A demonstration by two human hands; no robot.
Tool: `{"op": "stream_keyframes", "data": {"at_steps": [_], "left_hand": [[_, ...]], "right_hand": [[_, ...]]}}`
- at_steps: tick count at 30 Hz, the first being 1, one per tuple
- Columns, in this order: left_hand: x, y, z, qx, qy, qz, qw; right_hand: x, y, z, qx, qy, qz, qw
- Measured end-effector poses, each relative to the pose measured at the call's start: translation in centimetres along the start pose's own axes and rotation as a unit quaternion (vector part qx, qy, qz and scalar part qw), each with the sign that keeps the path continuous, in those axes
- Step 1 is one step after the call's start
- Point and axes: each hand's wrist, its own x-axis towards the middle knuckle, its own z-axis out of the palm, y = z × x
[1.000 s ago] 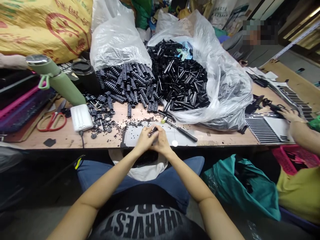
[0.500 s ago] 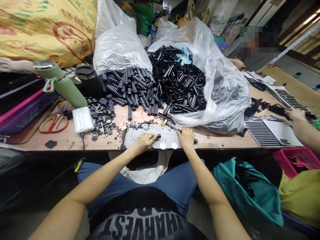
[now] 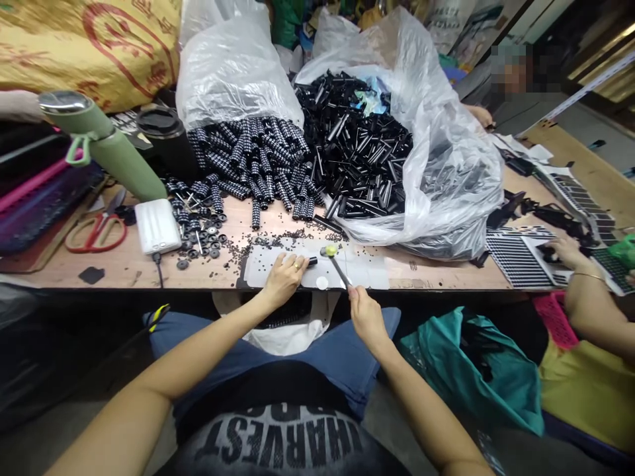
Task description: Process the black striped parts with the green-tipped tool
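Note:
My left hand (image 3: 286, 280) rests at the table's front edge, fingers closed round a short black tube (image 3: 312, 262) that pokes out toward the right. In my right hand (image 3: 366, 315) is a small hammer (image 3: 340, 271) with a metal shaft and a yellow-green face on its head. The hammer head hovers over or touches the pale mat (image 3: 370, 268), just right of the tube; which of the two I cannot tell. A white disc (image 3: 322, 283) lies on the mat. Tiny black bits (image 3: 238, 254) are scattered behind and left of it.
Behind the mat lie piles of ribbed black rollers (image 3: 262, 165) and smooth black tubes (image 3: 367, 158), spilling from plastic bags. On the left are scissors (image 3: 96, 233), a white power bank (image 3: 157, 227) and a green bottle (image 3: 106, 145). At right, a co-worker's hand (image 3: 568, 254) works over striped sheets (image 3: 518, 261).
My right hand has drawn back toward me and now holds the hammer angled up and left, its head beside the tube. The black piece under that hand no longer shows.

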Motion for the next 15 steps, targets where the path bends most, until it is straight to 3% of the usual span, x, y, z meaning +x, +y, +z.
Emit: {"op": "stream_keyframes", "data": {"at_steps": [3,5,8,11,15], "left_hand": [[0.3,1.9,0.3,-0.004,-0.011,-0.024,1.000],[0.3,2.9,0.7,-0.016,-0.022,-0.037,0.999],[0.4,3.2,1.3,-0.038,-0.028,-0.034,0.998],[0.8,2.4,1.7,-0.055,-0.017,-0.030,0.998],[1.9,1.8,0.5,-0.075,-0.027,-0.074,0.994]], "right_hand": [[-0.6,-2.2,-1.4,0.088,0.068,-0.058,0.992],[-1.0,-3.6,-1.3,0.105,0.081,-0.100,0.986],[-1.2,-4.9,0.7,0.020,0.017,-0.132,0.991],[-0.9,-5.3,2.2,-0.063,-0.050,-0.120,0.989],[0.3,-5.2,0.9,-0.041,0.011,-0.112,0.993]]}}
